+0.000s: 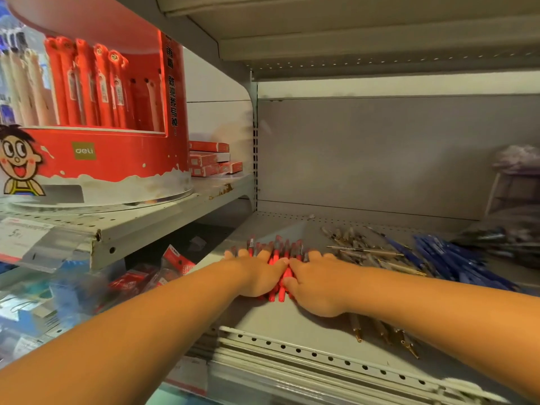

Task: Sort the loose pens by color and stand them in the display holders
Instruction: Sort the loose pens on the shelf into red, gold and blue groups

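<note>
A bunch of red pens [279, 252] lies side by side on the grey metal shelf [280, 323]. My left hand [257, 276] and my right hand [315, 287] press flat on the bunch from either side, fingers spread, thumbs nearly meeting over the pens. To the right lie several clear pens with gold tips [365, 252], and beyond them a heap of blue pens [447, 261]. A red round display holder [102, 147] with red and cream pens standing in it sits on the higher shelf at the left.
Small red boxes [213, 159] are stacked behind the display holder. Packaged stationery [175, 264] lies on the lower left shelf. The shelf's perforated front rail [321, 358] runs below my hands. A dark pile [502, 238] sits at the far right.
</note>
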`<act>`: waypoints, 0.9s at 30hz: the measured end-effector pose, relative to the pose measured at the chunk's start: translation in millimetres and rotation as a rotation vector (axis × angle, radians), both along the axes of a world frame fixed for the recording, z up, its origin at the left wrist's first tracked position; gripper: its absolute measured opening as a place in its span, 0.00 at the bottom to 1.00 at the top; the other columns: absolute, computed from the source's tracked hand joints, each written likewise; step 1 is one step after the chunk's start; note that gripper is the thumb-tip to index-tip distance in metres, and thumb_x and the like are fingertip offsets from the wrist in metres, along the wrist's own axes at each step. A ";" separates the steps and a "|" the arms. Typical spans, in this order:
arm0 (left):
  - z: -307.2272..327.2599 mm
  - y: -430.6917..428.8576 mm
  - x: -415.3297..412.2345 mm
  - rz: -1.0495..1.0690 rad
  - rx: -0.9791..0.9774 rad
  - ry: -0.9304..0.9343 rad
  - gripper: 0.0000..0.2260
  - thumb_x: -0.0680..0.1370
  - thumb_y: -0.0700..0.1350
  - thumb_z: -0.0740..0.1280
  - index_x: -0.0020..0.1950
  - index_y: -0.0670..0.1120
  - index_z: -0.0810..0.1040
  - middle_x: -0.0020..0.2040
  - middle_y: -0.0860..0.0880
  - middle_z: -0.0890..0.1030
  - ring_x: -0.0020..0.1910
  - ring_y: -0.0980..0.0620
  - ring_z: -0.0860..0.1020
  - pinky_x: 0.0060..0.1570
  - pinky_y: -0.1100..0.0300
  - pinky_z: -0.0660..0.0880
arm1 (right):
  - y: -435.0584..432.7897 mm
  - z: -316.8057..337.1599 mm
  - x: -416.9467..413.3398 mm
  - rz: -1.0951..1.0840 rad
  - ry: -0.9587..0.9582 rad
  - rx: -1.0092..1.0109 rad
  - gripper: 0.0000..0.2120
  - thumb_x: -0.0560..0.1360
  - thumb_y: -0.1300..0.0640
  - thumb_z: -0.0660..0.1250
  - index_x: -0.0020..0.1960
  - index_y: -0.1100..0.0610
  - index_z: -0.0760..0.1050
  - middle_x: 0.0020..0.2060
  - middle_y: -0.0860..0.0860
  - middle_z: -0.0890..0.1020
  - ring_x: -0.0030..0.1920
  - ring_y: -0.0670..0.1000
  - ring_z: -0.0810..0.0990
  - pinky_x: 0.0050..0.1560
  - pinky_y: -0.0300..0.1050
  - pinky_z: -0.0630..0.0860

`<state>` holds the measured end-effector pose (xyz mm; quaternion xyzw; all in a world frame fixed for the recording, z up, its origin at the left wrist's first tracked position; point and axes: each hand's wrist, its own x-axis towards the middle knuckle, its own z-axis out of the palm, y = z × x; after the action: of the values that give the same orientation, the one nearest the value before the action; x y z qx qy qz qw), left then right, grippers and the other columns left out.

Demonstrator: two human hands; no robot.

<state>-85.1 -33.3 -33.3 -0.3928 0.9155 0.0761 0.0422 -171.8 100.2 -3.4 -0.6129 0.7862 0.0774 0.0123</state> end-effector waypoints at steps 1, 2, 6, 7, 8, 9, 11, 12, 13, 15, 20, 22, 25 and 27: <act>-0.1 -3.6 1.3 -0.006 0.009 0.020 0.30 0.80 0.66 0.38 0.80 0.56 0.45 0.81 0.43 0.52 0.78 0.36 0.45 0.75 0.38 0.41 | -0.9 -5.2 3.1 -0.045 -0.004 -0.019 0.24 0.85 0.48 0.44 0.76 0.59 0.57 0.68 0.62 0.65 0.65 0.63 0.64 0.65 0.57 0.63; 0.1 -7.1 3.1 -0.017 0.019 0.043 0.30 0.80 0.66 0.39 0.80 0.56 0.45 0.80 0.42 0.53 0.79 0.37 0.46 0.75 0.39 0.41 | -2.4 -8.7 5.2 -0.078 -0.006 -0.038 0.26 0.84 0.47 0.44 0.76 0.60 0.55 0.68 0.62 0.64 0.65 0.63 0.63 0.66 0.58 0.62; 5.7 -12.9 8.8 -0.049 0.061 0.073 0.28 0.82 0.64 0.40 0.80 0.56 0.48 0.80 0.42 0.56 0.79 0.39 0.48 0.75 0.43 0.41 | -13.6 -11.1 10.2 -0.022 0.081 -0.070 0.25 0.85 0.50 0.44 0.75 0.64 0.58 0.67 0.62 0.67 0.66 0.63 0.64 0.69 0.58 0.59; 6.5 -14.6 9.0 -0.043 0.064 0.078 0.28 0.82 0.64 0.41 0.80 0.56 0.48 0.79 0.42 0.56 0.78 0.39 0.49 0.75 0.44 0.43 | -17.1 -10.2 10.9 -0.004 0.099 -0.071 0.24 0.85 0.51 0.44 0.74 0.64 0.60 0.68 0.62 0.67 0.66 0.64 0.64 0.69 0.59 0.59; 6.1 -18.0 8.7 -0.038 0.066 0.086 0.28 0.82 0.64 0.41 0.80 0.57 0.49 0.79 0.42 0.58 0.78 0.39 0.52 0.75 0.44 0.46 | -20.6 -9.8 10.3 0.002 0.106 -0.075 0.23 0.85 0.52 0.44 0.74 0.64 0.61 0.68 0.63 0.68 0.67 0.64 0.64 0.70 0.61 0.58; 5.7 -20.9 8.9 -0.034 0.074 0.095 0.28 0.81 0.65 0.42 0.80 0.57 0.50 0.77 0.42 0.62 0.77 0.39 0.55 0.75 0.45 0.48 | -23.2 -9.2 10.1 0.004 0.104 -0.082 0.23 0.85 0.52 0.45 0.74 0.63 0.62 0.68 0.63 0.68 0.67 0.65 0.64 0.70 0.62 0.57; 5.2 -26.1 9.8 -0.039 0.130 0.134 0.29 0.81 0.65 0.43 0.80 0.56 0.53 0.71 0.41 0.72 0.74 0.39 0.64 0.75 0.46 0.55 | -26.4 -9.4 9.2 -0.002 0.077 -0.100 0.21 0.85 0.53 0.47 0.72 0.62 0.65 0.67 0.64 0.68 0.67 0.67 0.64 0.68 0.63 0.58; 4.7 -28.0 10.1 -0.052 0.161 0.154 0.29 0.81 0.65 0.43 0.79 0.55 0.56 0.64 0.41 0.78 0.70 0.40 0.70 0.74 0.46 0.60 | -26.9 -10.1 8.7 0.007 0.059 -0.121 0.21 0.85 0.52 0.47 0.72 0.61 0.66 0.67 0.64 0.69 0.67 0.66 0.65 0.68 0.63 0.60; 4.2 -29.2 9.2 -0.069 0.174 0.166 0.29 0.81 0.65 0.43 0.78 0.54 0.58 0.56 0.43 0.82 0.64 0.42 0.75 0.72 0.46 0.64 | -26.6 -10.8 6.7 0.019 0.025 -0.154 0.21 0.84 0.50 0.48 0.70 0.60 0.67 0.66 0.63 0.71 0.66 0.65 0.67 0.67 0.61 0.62; 2.2 -31.2 7.5 -0.083 0.157 0.182 0.30 0.80 0.67 0.43 0.76 0.53 0.61 0.56 0.42 0.82 0.61 0.41 0.77 0.70 0.46 0.67 | -23.3 -8.5 -0.4 0.020 -0.098 -0.247 0.21 0.84 0.45 0.48 0.64 0.57 0.71 0.61 0.60 0.76 0.62 0.60 0.72 0.61 0.54 0.67; 0.5 -38.9 9.5 0.017 0.061 0.144 0.36 0.75 0.73 0.43 0.80 0.58 0.49 0.79 0.41 0.57 0.77 0.37 0.57 0.74 0.43 0.54 | -0.6 22.5 -38.9 -0.032 -0.234 -0.342 0.16 0.83 0.49 0.53 0.51 0.56 0.75 0.48 0.57 0.80 0.50 0.58 0.78 0.50 0.51 0.75; 2.0 -39.6 10.7 0.032 0.028 0.159 0.37 0.74 0.74 0.43 0.80 0.58 0.50 0.80 0.42 0.53 0.78 0.38 0.52 0.74 0.43 0.51 | 15.5 32.8 -68.0 -0.122 -0.222 -0.321 0.15 0.83 0.52 0.53 0.58 0.58 0.76 0.54 0.58 0.80 0.53 0.58 0.79 0.54 0.54 0.77; 9.5 -36.6 9.8 0.044 -0.020 0.221 0.38 0.74 0.74 0.42 0.79 0.55 0.58 0.79 0.42 0.57 0.78 0.40 0.53 0.74 0.44 0.53 | 42.5 36.6 -114.7 -0.230 -0.225 -0.308 0.12 0.83 0.52 0.55 0.62 0.48 0.74 0.56 0.45 0.78 0.52 0.46 0.76 0.55 0.43 0.73; 19.4 -30.4 7.6 0.021 -0.074 0.229 0.37 0.76 0.73 0.43 0.78 0.53 0.58 0.80 0.43 0.57 0.79 0.41 0.52 0.74 0.44 0.56 | 55.9 32.7 -140.7 -0.257 -0.216 -0.267 0.14 0.83 0.52 0.57 0.66 0.45 0.72 0.58 0.42 0.75 0.55 0.45 0.74 0.61 0.44 0.70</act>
<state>-77.5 -63.7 -13.9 -0.3924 0.9124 0.0870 -0.0779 -312.4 156.1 29.3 -0.5084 0.8554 -0.0958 0.0247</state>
